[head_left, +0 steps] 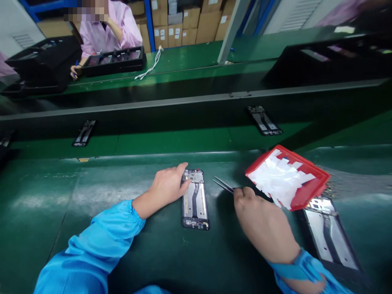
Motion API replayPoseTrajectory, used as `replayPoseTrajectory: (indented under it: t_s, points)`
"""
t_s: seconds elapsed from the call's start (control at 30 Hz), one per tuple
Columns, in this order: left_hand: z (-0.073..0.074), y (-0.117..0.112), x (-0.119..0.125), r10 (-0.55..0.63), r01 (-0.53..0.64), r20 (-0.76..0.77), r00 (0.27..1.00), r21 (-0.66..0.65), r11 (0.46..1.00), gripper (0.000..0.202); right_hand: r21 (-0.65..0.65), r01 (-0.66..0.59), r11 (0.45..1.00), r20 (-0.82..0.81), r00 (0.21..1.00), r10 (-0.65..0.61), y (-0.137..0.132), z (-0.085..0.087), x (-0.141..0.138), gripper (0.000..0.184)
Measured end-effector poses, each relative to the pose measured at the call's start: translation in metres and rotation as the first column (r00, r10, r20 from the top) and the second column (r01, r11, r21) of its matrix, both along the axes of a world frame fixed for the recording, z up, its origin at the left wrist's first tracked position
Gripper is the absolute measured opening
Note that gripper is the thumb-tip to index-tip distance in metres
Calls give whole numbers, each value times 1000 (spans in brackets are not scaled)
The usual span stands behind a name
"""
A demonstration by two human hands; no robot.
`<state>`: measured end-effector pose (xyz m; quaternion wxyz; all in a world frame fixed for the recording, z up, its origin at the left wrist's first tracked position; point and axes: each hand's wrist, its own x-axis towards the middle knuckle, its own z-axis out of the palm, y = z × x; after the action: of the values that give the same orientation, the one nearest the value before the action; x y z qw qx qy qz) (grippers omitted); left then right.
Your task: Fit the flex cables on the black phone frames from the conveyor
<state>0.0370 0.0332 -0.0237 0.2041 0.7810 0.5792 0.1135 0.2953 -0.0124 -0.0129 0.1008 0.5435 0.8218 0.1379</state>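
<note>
Blue sleeves (92,245) reach over the green bench (61,196), beside a red tray (318,179) of white strips; the left hand (167,188) rests loose-fingered, touching a phone frame (194,200), while the right hand (263,224) pinches tweezers (223,185) just beside it

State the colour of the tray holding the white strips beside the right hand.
Red tray, clearest in the head view.

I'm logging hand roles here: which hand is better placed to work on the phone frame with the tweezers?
The right hand: it already grips the tweezers, tips pointing at the phone frame. The left hand rests on the frame's edge, steadying it.
</note>
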Motion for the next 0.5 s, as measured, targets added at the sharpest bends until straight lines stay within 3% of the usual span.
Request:
replayPoseTrajectory:
  t_s: [0.07,0.17,0.27,0.3,0.37,0.43,0.5]
  points:
    - [-2,7,-8,-127,122,67,990,77,990,59,-58,27,998,-18,999,-28,6,-5,-1,19]
    - [-8,17,-17,-347,339,80,935,100,936,95,-20,47,999,-146,988,-49,15,-11,-3,13]
    - [-16,16,-16,-380,377,41,924,61,924,115,111,75,991,-392,920,-26,18,-12,-5,16]
    - [-18,14,-13,-365,363,36,930,56,930,114,144,83,986,-516,857,3,18,-11,-5,17]
    - [-22,8,-6,-330,328,29,944,57,943,113,144,89,986,-763,644,54,18,-12,-7,19]
    - [-23,2,1,-302,300,23,953,57,952,113,44,38,998,-918,396,25,19,-15,-11,20]
    - [-24,-1,6,-292,291,21,956,54,955,112,-92,-65,994,-974,212,-76,21,-22,-16,20]
